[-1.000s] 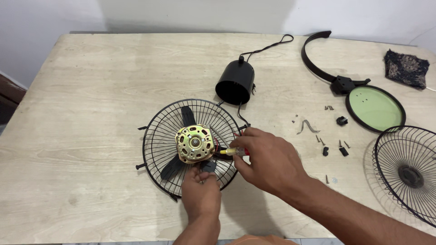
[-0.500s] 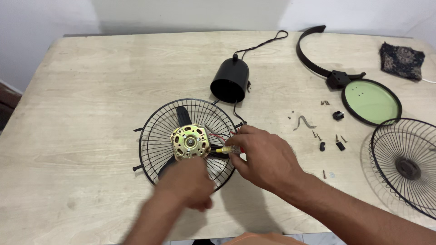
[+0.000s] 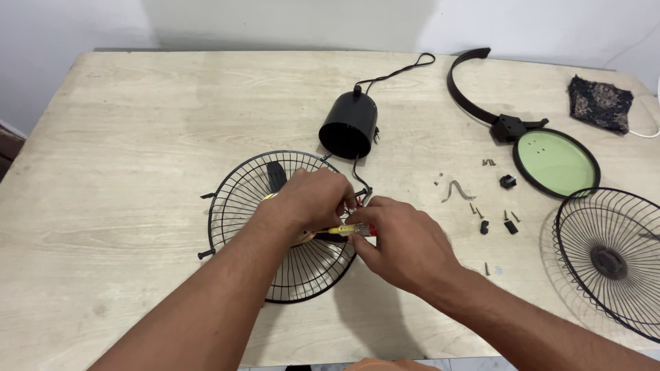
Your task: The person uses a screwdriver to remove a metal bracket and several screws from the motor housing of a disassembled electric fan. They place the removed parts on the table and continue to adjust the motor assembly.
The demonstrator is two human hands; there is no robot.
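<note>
A black wire fan guard [image 3: 247, 199] lies flat on the pale wooden table [image 3: 137, 124]. A gold fan motor sits at its centre, almost wholly hidden under my left hand [image 3: 313, 199], which rests on top of it. My right hand [image 3: 402, 240] is beside it to the right, gripping a small screwdriver with a yellow shaft [image 3: 340, 230] that points left under my left hand. Thin wires [image 3: 361, 180] run from the motor up to a black cup-shaped motor cover [image 3: 349, 126].
A second wire guard [image 3: 608, 257] lies at the right edge. A green round base with a curved black stand arm [image 3: 553, 161] is at upper right, a dark patterned cloth [image 3: 601, 102] beyond it. Several small screws and black clips [image 3: 491, 220] are scattered between the guards.
My left hand has come up from the near edge of the guard and now covers the motor. My right hand stays at the motor's right side with the screwdriver.
</note>
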